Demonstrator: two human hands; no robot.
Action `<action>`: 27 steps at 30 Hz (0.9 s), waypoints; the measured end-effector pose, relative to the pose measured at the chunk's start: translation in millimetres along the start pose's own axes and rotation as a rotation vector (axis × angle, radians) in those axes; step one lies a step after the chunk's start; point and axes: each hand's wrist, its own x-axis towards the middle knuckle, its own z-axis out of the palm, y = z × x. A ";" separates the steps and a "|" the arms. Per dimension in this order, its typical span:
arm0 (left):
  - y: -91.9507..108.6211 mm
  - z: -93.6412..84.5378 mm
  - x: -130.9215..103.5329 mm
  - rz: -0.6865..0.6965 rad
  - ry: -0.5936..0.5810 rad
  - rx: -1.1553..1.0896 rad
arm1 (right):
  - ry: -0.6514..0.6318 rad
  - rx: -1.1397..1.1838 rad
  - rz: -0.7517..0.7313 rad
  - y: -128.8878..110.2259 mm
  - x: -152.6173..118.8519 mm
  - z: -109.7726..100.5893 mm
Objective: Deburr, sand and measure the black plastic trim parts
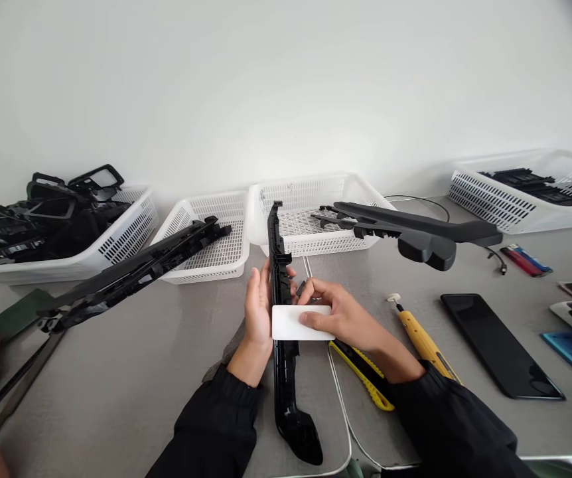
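A long black plastic trim piece (pixel 285 382) stands lengthwise before me, its curved glossy end toward me. My left hand (pixel 259 312) is wrapped round its middle from the left, with fingertips showing on the far side. In my right hand (pixel 338 312) is a flat white rectangular card (pixel 288 323), pinched with the thumb on top. The card lies across the trim piece and hides part of it; whether they touch I cannot tell. A small dark bit (pixel 300 289) shows by my right fingers, too small to name. A yellow utility knife (pixel 365 375) lies under my right wrist.
Black parts fill the left basket (pixel 131 229). More long trim pieces rest across two middle baskets (pixel 216 272) (pixel 316 247). A right basket (pixel 495 206) holds dark parts. A yellow rotary tool (pixel 423 338), phone (pixel 500 345) and lighters (pixel 525 260) lie right; files (pixel 27 382) lie left.
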 end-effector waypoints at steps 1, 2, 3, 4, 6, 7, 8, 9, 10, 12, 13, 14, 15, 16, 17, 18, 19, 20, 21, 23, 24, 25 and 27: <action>-0.3 0.3 -0.1 -0.001 -0.004 0.009 | -0.004 0.004 -0.002 -0.4 -0.2 -0.4; -0.6 0.6 -0.2 -0.003 -0.013 0.018 | -0.009 0.008 -0.002 -0.9 -0.4 -0.9; -1.0 1.0 -0.3 -0.003 -0.025 0.026 | -0.015 0.012 -0.001 -1.6 -0.6 -1.5; -1.5 1.2 -0.4 -0.003 -0.037 0.030 | -0.022 0.014 0.001 -2.4 -0.8 -2.0; -2.3 1.5 -0.6 -0.004 -0.050 0.034 | -0.027 0.011 0.001 -4.1 -1.2 -2.9; -2.6 1.4 -0.6 -0.004 -0.048 0.034 | -0.022 0.007 0.004 -4.8 -1.3 -3.2; -2.8 1.4 -0.8 -0.004 -0.044 0.034 | -0.011 0.004 0.008 -5.2 -1.3 -3.3; -2.9 1.2 -0.9 -0.005 -0.040 0.032 | 0.003 0.001 0.011 -5.3 -1.3 -3.3; -2.7 1.2 -1.1 -0.005 -0.035 0.029 | 0.016 -0.002 0.010 -5.2 -1.1 -3.1; -2.1 1.1 -1.6 -0.007 -0.025 0.028 | 0.027 -0.015 -0.006 -4.0 -0.6 -2.4; -1.7 1.3 -1.8 -0.009 -0.019 0.030 | 0.024 -0.021 -0.018 -3.2 -0.3 -2.1; -1.4 1.5 -2.0 -0.011 -0.014 0.035 | 0.018 -0.025 -0.028 -2.3 -0.1 -1.8; -1.1 1.7 -2.2 -0.013 -0.011 0.038 | 0.013 -0.026 -0.034 -1.4 0.0 -1.8; -0.9 2.0 -2.2 -0.014 -0.009 0.039 | 0.010 -0.024 -0.036 -0.7 0.0 -1.9; -0.9 2.2 -2.2 -0.014 -0.009 0.036 | 0.008 -0.018 -0.034 -0.2 -0.1 -2.3; -1.0 2.3 -2.2 -0.014 -0.011 0.030 | 0.006 -0.011 -0.028 0.0 -0.3 -2.8; -1.2 2.4 -2.2 -0.014 -0.014 0.024 | 0.006 -0.003 -0.018 0.0 -0.6 -3.4; -1.5 2.4 -2.2 -0.014 -0.016 0.019 | 0.006 0.004 -0.004 -0.2 -0.9 -4.0; -1.8 2.4 -2.2 -0.014 -0.017 0.017 | 0.005 0.013 0.010 -0.6 -1.1 -4.4; -2.1 2.3 -2.4 -0.016 -0.020 0.020 | 0.002 0.023 0.024 -1.5 -1.2 -4.6; -2.1 2.3 -2.5 -0.017 -0.021 0.024 | 0.002 0.019 0.019 -1.8 -1.0 -4.3; -2.0 2.4 -2.7 -0.017 -0.022 0.030 | 0.002 0.010 0.009 -1.9 -0.8 -4.0; -1.7 2.7 -2.8 -0.019 -0.024 0.042 | 0.000 -0.013 -0.007 -1.5 -0.6 -3.7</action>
